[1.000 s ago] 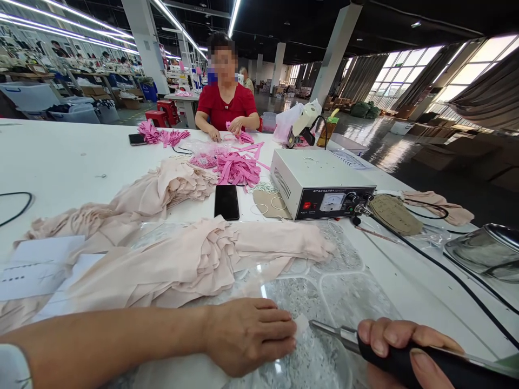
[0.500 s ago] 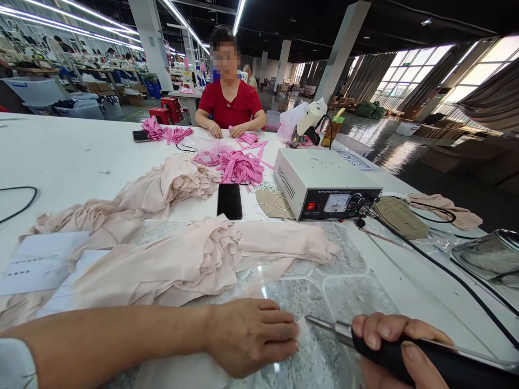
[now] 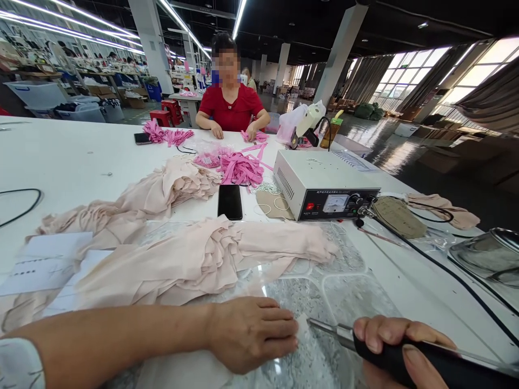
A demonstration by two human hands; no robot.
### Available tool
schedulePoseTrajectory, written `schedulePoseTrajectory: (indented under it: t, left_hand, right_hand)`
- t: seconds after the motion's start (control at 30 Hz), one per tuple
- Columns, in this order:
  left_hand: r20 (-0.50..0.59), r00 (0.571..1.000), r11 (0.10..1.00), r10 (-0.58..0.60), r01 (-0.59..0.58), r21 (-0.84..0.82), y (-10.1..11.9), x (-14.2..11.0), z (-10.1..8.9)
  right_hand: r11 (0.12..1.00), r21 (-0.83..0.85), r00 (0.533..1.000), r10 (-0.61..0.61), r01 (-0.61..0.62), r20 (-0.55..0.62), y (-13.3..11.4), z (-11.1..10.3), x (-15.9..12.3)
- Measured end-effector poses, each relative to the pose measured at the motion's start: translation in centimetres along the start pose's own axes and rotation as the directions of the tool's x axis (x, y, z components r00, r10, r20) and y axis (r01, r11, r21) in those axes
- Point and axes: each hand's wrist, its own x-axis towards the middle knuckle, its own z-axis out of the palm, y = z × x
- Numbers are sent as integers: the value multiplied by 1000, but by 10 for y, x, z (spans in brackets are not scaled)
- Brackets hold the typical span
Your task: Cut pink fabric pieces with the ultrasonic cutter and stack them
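Desk: white desk (image 3: 60, 156), garment factory hall behind.
Left hand (image 3: 253, 332): flat, fingers extended, pressing a pale fabric piece (image 3: 302, 327), lower centre.
Right hand (image 3: 399, 348): grip closed round the black-handled ultrasonic cutter (image 3: 405, 356); its long axis points left, tip touching the fabric beside the left fingertips.

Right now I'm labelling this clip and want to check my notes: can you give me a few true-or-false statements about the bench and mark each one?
1. The right hand grips a black-handled tool with a metal tip. True.
2. The left hand lies flat, pressing a pale piece beside the tool's tip. True.
3. The phone stands upright against the white machine. False: it lies flat on the table, apart from the machine.
4. The fabric pile nearest the hands is pink. False: it is beige; the pink strips lie farther off, near the person in red.
5. The machine's front has a dial gauge. True.
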Motion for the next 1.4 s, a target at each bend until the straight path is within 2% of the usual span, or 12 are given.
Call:
schedulePoseTrajectory:
  t: [0.1,0.23,0.3,0.47,0.63,0.9,1.2,1.4]
  left_hand:
    - [-24,999,1000,22,-22,16,0,-1,-2]
    - [-50,990,991,128,-125,56,-1,-4,-3]
    - [-47,988,987,145,-142,75,-1,-6,-3]
    - [-74,990,988,124,-116,104,0,-5,-6]
    - [-100,990,992,104,-97,78,2,-5,-7]
    - [-26,999,994,22,-19,103,3,-11,-2]
    - [1,999,995,48,-48,89,1,-13,-3]
    - [13,1000,996,24,-25,90,3,-15,-2]
  right_hand:
    - [1000,-13,1000,-3,3,4,1,2,0]
    - [1000,-2,1000,-23,23,0,3,5,1]
    - [1000,-6,1000,-27,27,-4,4,6,2]
    - [996,44,997,-73,73,-5,4,9,2]
    - [997,50,998,-66,66,-5,7,7,1]
    - [998,27,999,-51,51,-2,6,6,1]
    - [999,26,999,-35,36,-39,4,13,2]
    - [999,18,998,-25,26,-56,4,12,2]
